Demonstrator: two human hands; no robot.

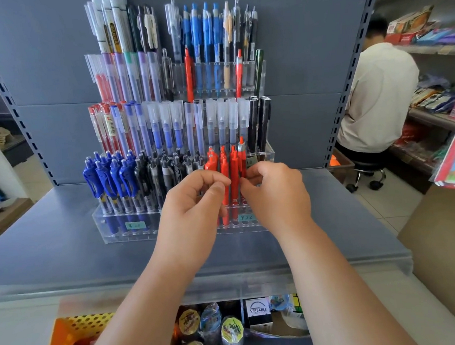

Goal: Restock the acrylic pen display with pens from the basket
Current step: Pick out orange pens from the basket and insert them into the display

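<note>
Centrally, tiered acrylic pen display [123, 233] stands on grey shelf [51, 252], against back panel. Front row, left to right: blue pens [108, 178], black pens [164, 171], red pens [233, 172]. Left hand [196, 198]: fingers curled, thumb and forefinger pinching red pens from left. Right hand [273, 193]: fingers curled, tips pinching same cluster from right. Hands near, apart. Orange basket [68, 342] lower left, below shelf edge, partly behind left forearm; contents blurred.
</note>
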